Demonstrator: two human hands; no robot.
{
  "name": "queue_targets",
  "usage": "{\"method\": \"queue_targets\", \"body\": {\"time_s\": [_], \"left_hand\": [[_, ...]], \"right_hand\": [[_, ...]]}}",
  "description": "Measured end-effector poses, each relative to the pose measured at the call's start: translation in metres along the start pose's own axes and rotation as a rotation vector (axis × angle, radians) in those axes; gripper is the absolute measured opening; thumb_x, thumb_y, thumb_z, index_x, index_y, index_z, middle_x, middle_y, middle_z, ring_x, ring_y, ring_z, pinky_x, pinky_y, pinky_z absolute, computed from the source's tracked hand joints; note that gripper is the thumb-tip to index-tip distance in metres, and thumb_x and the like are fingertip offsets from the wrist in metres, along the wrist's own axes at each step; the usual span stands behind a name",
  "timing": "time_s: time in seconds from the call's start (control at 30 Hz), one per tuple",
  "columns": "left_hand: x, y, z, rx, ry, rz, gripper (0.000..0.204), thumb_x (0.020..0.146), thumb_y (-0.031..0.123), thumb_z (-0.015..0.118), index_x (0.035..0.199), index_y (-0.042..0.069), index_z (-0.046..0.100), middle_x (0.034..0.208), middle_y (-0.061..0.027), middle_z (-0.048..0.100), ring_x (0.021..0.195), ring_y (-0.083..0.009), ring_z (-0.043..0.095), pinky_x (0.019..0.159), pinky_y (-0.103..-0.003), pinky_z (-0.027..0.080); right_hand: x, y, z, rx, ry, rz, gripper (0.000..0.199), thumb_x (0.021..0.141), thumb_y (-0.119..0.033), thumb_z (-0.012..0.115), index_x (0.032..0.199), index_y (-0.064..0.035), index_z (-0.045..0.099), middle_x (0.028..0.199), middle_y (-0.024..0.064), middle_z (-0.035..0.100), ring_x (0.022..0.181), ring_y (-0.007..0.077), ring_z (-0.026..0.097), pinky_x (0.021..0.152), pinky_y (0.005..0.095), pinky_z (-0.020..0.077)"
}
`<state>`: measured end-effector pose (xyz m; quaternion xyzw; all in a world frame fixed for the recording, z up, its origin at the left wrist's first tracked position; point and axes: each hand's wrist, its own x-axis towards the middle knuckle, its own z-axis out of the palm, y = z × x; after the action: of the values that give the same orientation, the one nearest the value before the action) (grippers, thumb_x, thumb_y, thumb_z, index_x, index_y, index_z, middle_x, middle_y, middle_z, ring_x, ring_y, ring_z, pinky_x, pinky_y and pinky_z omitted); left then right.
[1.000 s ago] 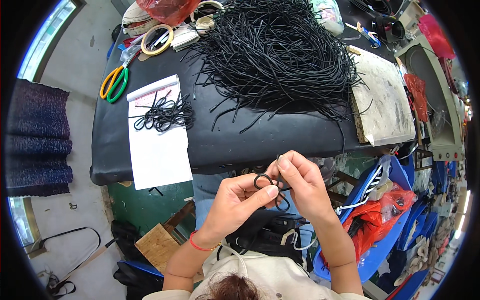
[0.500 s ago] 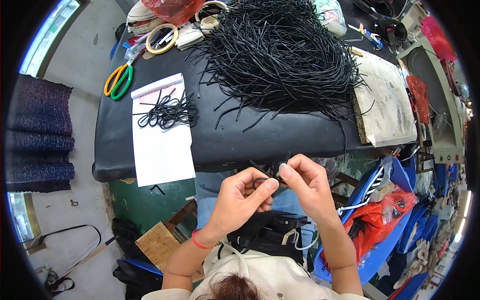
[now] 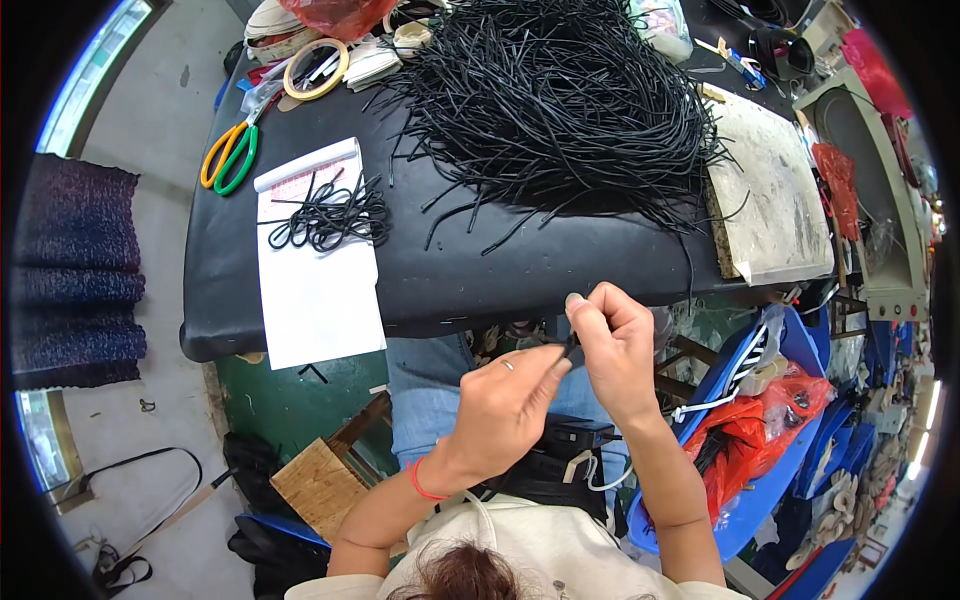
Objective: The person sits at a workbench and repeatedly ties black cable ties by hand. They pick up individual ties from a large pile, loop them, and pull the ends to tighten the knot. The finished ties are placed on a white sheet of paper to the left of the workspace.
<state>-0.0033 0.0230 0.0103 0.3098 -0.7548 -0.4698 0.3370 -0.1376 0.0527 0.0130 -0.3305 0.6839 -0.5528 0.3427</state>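
Note:
Over my lap, just off the table's front edge, my left hand and my right hand come together on a black cord. Both hands are closed, thumbs pressed on the fingers. Only a short dark bit of the cord shows between them; its shape is hidden by the fingers. To the left, a small bunch of looped black cords lies on a white paper pad. A large heap of loose black cords covers the far middle of the table.
The black-covered table carries scissors with orange and green handles, a tape roll and, at right, a stained pale board. A blue tub with red plastic bags stands right of me. A wooden stool is lower left.
My left hand has turned over, its back now facing up, and closed in against my right hand. The cord loop that showed between the fingers is now mostly hidden.

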Motion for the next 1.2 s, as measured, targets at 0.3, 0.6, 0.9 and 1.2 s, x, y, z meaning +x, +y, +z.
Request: {"method": "queue_targets", "body": {"time_s": [0.3,0.6,0.9,1.2], "left_hand": [[0.014,-0.005,-0.018,-0.547,-0.058,-0.372,0.016,0.089,0.009,0.055,0.095,-0.005,0.061,0.076,-0.0084,0.065,0.072,-0.0095,0.063,0.066,-0.023,0.051],[0.013,0.006,-0.009,-0.124,0.126,-0.183,0.010,0.087,0.006,0.055,0.089,-0.004,0.058,0.071,-0.0093,0.063,0.065,-0.0127,0.063,0.057,-0.023,0.049],[0.025,0.002,-0.020,-0.526,-0.045,-0.481,0.016,0.087,0.007,0.057,0.098,-0.004,0.058,0.080,-0.0081,0.064,0.070,-0.0106,0.061,0.065,-0.023,0.051],[0.021,-0.011,-0.036,-0.739,-0.076,-0.470,0.018,0.085,0.008,0.061,0.099,-0.003,0.062,0.085,-0.0053,0.063,0.073,-0.0079,0.059,0.066,-0.020,0.050]], "right_hand": [[-0.006,-0.012,-0.003,0.048,-0.167,-0.027,0.019,0.085,-0.013,0.060,0.075,0.0004,0.052,0.065,0.0016,0.051,0.058,0.0065,0.046,0.051,0.0220,0.0376],[-0.017,-0.012,0.009,0.249,-0.188,0.023,0.013,0.084,-0.006,0.062,0.088,0.0015,0.053,0.079,0.0057,0.060,0.069,0.0089,0.059,0.061,0.0210,0.0500],[-0.009,-0.001,-0.009,0.314,-0.206,0.202,0.025,0.093,-0.024,0.049,0.089,-0.0014,0.057,0.074,0.0009,0.056,0.064,0.0038,0.050,0.057,0.0178,0.0401],[-0.014,-0.010,-0.003,0.258,-0.283,0.168,0.013,0.087,-0.011,0.059,0.093,0.0000,0.060,0.076,-0.0013,0.058,0.067,0.0032,0.049,0.059,0.0179,0.0397]]}}
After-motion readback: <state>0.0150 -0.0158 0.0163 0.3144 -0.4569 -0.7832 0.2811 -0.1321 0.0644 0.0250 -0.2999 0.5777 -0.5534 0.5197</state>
